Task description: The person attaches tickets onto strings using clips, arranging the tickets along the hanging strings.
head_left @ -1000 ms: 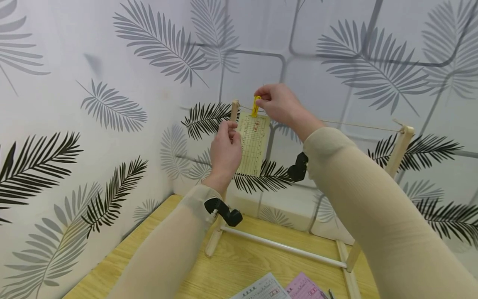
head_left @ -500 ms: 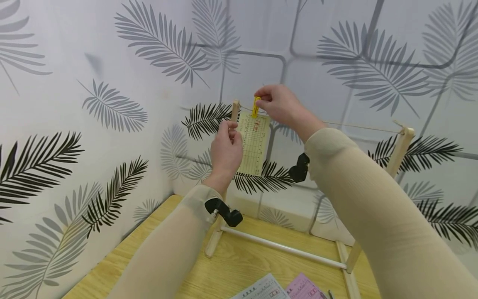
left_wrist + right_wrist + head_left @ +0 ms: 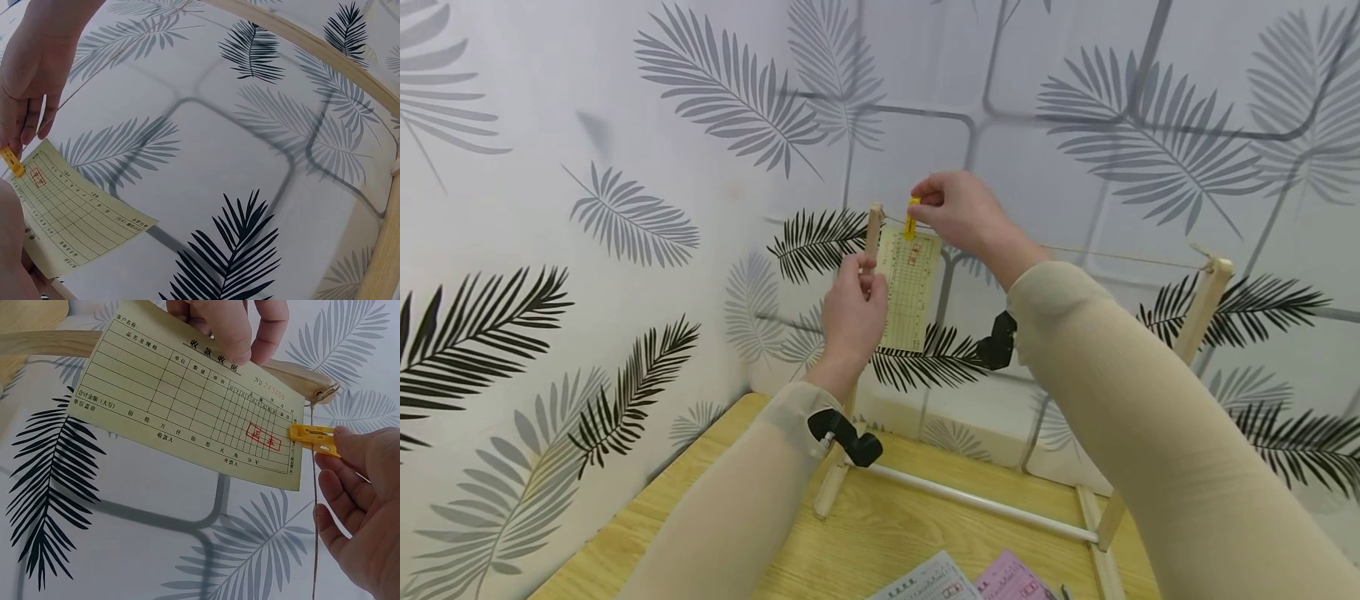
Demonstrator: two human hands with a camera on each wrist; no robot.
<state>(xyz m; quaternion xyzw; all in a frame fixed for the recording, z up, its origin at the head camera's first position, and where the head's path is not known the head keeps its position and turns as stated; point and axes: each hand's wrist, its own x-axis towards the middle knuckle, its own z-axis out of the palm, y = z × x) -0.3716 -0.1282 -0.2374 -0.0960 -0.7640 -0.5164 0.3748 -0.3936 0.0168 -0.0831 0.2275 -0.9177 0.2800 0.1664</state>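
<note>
A pale yellow receipt slip [image 3: 908, 292] with a red stamp hangs upright at the string [image 3: 1127, 255], near the rack's left post. My left hand [image 3: 853, 312] pinches its long left edge; the thumb lies over the printed face in the right wrist view. At the slip's top edge sits a yellow clothespin [image 3: 315, 437], its jaws over the paper. My right hand [image 3: 369, 506] pinches the handle end of that clothespin between thumb and fingers. The string runs right behind the clothespin in the right wrist view.
The wooden rack has a right post [image 3: 1202, 308] and a white lower bar [image 3: 977, 497]. On the table [image 3: 820, 558] lie a white slip [image 3: 925, 583] and a pink slip [image 3: 1011, 579], beside a pen-like tip [image 3: 1065, 592]. Leaf-patterned walls stand close behind and left.
The clothespin has turned slightly in my right fingers and sits a touch lower. My left hand keeps its grip on the receipt slip; the head view has shifted a little.
</note>
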